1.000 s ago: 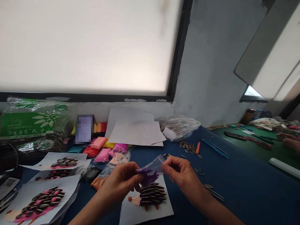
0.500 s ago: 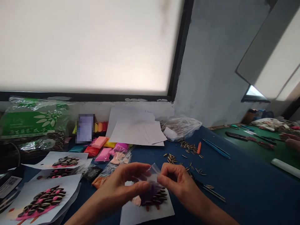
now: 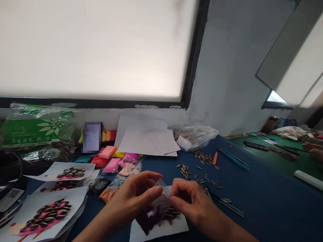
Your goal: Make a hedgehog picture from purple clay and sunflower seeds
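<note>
A small clear plastic bag with dark purple clay (image 3: 147, 221) is between my hands, hanging over a white card (image 3: 179, 230). My left hand (image 3: 137, 195) grips the bag's upper part with thumb and fingers. At its other upper edge, my right hand (image 3: 188, 198) pinches the plastic between curled fingers and thumb. On the card, partly covered by the bag, are striped sunflower seeds (image 3: 172, 214) and small orange strips below them. A similar picture of seeds on pink clay (image 3: 45, 216) lies to the left.
Colourful clay packets (image 3: 112, 165) lie beyond my left hand, before white paper sheets (image 3: 146, 143). Loose seeds (image 3: 185, 172), an orange stick (image 3: 215, 158), blue tweezers (image 3: 234, 159) and a thin metal tool (image 3: 229, 205) are on the right. Another person's hand (image 3: 315, 149) shows at the far right.
The purple clay bag has tipped and hangs lower toward the left, covering more of the card. My right hand has dropped slightly; both hands keep hold of the plastic.
</note>
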Demonstrator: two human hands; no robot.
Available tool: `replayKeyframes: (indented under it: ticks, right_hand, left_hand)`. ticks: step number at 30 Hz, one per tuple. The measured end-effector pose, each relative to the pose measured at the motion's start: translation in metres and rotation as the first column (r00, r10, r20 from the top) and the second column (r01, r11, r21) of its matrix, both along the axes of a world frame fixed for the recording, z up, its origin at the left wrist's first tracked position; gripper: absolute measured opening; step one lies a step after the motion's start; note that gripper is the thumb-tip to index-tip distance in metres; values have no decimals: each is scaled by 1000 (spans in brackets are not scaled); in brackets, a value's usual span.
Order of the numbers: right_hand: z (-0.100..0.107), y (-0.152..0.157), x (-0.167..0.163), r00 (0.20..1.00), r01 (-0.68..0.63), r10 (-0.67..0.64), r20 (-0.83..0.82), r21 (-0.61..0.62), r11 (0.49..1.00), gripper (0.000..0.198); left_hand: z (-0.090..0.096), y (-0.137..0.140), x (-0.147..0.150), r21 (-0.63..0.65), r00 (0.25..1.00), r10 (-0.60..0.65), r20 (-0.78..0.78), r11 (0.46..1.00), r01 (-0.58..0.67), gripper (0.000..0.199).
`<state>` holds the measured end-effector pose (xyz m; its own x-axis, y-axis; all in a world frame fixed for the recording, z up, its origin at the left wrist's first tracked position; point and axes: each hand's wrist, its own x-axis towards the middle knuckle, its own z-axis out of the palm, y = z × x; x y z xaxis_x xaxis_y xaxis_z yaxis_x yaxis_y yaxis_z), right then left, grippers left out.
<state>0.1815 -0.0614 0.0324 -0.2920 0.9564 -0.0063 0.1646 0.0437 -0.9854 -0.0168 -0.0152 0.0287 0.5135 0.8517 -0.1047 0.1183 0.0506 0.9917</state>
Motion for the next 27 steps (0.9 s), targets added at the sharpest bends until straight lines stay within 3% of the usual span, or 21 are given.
replayKeyframes:
  ticks: [3,5,10,14,17,19,21,23,24,26,27]
  right_hand:
    - [-1,6,5,994,107,-107,-2,27,994,26]
    - [-3,10,9,987,153,-154,34,30,988,26]
    - [-11,18,16,973,225,-226,54,19,974,30]
    - [-13,21,17,974,225,-225,2,-46,973,28]
    - [-11,20,18,980,200,-201,-7,-70,977,29]
    - [-10,19,18,984,177,-178,-9,-91,980,32]
    - [-9,19,19,984,174,-176,-17,-92,980,34]
    - [-10,19,19,983,180,-182,-23,-75,981,32]
    - [-10,19,19,983,181,-183,-23,-68,981,31]
    - [-9,19,18,985,172,-174,-19,-73,982,28]
    - [-9,19,17,986,166,-168,-17,-80,983,27]
  left_hand:
    - [-12,10,-5,-100,995,-98,17,990,99,49]
    - [-23,20,-10,-117,998,-62,21,991,64,48]
    - [-55,45,-27,-74,952,298,68,953,-293,54]
    - [-71,53,-34,-26,888,459,23,888,-458,72]
    - [-71,52,-35,44,886,462,-33,887,-460,88]
    - [-67,49,-34,155,872,480,-94,872,-464,86]
    - [-60,45,-32,379,801,584,-130,776,-504,74]
    - [-53,40,-28,611,723,685,-87,610,-505,58]
    - [-49,37,-26,661,724,687,-63,572,-486,52]
    - [-42,32,-22,659,779,627,-21,595,-461,40]
    - [-39,29,-20,613,812,584,-8,644,-457,36]
